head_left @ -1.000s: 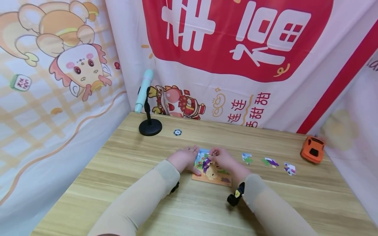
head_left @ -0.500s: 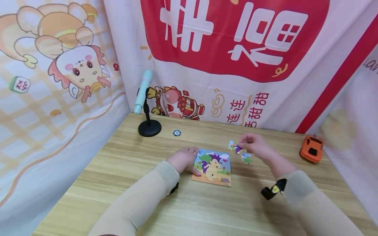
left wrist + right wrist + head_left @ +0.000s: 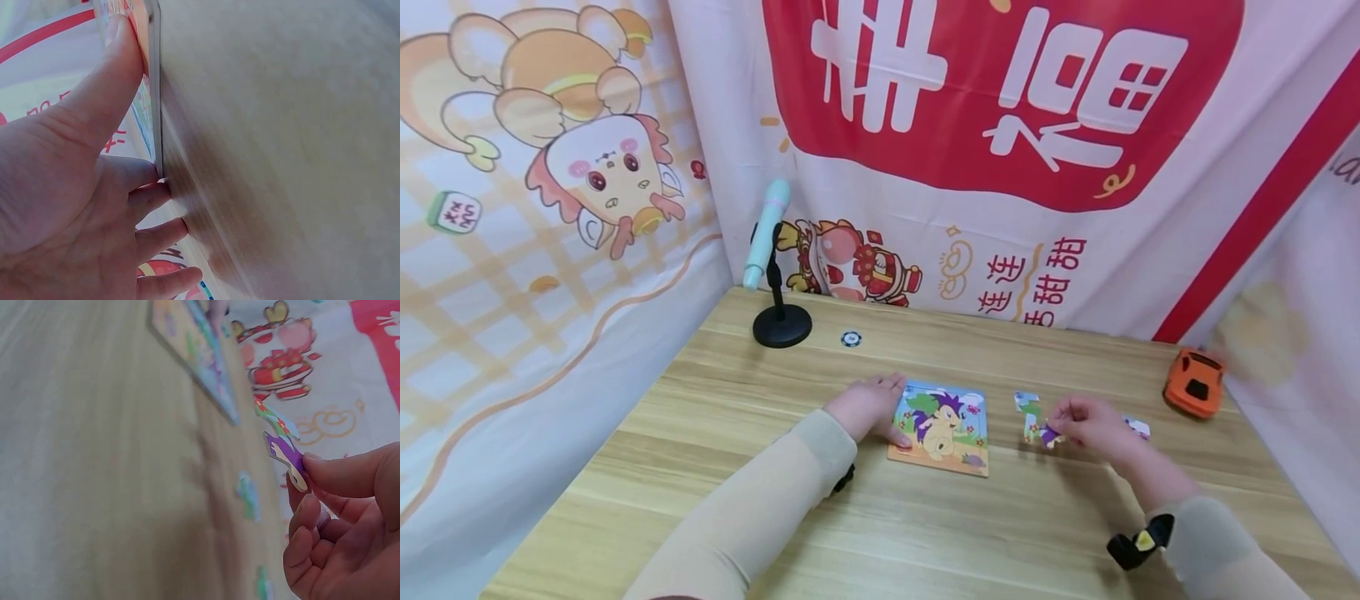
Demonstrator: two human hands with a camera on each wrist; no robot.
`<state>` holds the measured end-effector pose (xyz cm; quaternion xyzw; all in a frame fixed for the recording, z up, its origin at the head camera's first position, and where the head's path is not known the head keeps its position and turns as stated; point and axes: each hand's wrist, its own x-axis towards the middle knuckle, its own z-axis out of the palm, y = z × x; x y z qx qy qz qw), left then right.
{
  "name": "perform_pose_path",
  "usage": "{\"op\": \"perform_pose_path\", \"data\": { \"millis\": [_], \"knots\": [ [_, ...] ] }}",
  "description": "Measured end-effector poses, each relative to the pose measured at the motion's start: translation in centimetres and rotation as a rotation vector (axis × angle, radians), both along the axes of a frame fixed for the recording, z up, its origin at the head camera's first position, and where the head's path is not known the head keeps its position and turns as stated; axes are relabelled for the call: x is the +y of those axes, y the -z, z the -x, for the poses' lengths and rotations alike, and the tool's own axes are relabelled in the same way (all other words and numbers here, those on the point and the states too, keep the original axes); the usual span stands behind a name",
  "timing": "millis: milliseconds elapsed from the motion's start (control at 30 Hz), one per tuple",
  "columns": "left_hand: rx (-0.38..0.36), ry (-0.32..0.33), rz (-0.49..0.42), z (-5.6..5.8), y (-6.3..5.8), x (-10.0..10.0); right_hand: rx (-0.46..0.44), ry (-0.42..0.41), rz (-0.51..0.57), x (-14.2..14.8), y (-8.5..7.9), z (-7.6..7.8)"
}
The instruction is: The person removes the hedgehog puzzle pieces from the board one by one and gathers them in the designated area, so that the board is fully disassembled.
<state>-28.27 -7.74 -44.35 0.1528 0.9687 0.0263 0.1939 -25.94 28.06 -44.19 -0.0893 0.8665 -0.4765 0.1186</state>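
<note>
My left hand (image 3: 868,407) rests at the left edge of a hedgehog jigsaw puzzle board (image 3: 946,433). Its thumb presses on the picture, while the other fingers lie fairly straight along the board's side in the left wrist view. Between right thumb and fingers, a jigsaw piece (image 3: 282,442) with purple, cream and red flowers is pinched by my right hand (image 3: 1090,425). That hand is right of the board, over the loose pieces. One loose jigsaw piece (image 3: 1027,402) lies just behind the held one; another piece (image 3: 1138,427) shows partly past the hand.
A mint-green microphone (image 3: 767,233) leans on a black stand (image 3: 782,325) at the back left of the wooden table (image 3: 760,367). Beside it lies a round chip (image 3: 851,339). An orange toy car (image 3: 1195,383) sits at the far right. Printed cloth (image 3: 880,192) hangs behind.
My right hand has moved off the board to the right, carrying the jigsaw piece, then toward me over the loose pieces. My left hand has stayed on the board's edge.
</note>
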Motion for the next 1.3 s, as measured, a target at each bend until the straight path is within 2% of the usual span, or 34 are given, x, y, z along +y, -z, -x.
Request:
{"op": "perform_pose_path", "data": {
  "millis": [133, 267, 433, 867, 1000, 1167, 1300],
  "knots": [
    [-0.003, -0.002, 0.002, -0.1, -0.1, 0.0, 0.012, 0.008, -0.067, 0.1, 2.3, 0.2],
    [-0.004, 0.0, 0.009, -0.1, -0.1, 0.1, 0.035, 0.029, -0.138, 0.0, 3.4, 0.4],
    [-0.004, -0.005, 0.01, -0.2, -0.2, 0.2, 0.086, 0.049, -0.197, -0.2, 3.5, 0.6],
    [-0.004, -0.006, -0.013, -0.4, -0.6, 0.3, 0.127, 0.052, -0.264, -0.7, 3.4, 1.0],
    [-0.008, -0.006, -0.014, -0.4, -0.6, 0.3, 0.113, 0.059, -0.244, -1.2, 2.5, 1.8],
    [-0.009, -0.005, -0.003, -0.3, -0.6, 0.3, 0.172, 0.01, -0.19, -3.9, -0.7, 3.0],
    [-0.003, -0.005, 0.006, -0.2, -0.5, 0.2, 0.209, -0.05, -0.174, -7.3, -2.7, 3.2]
  ]
}}
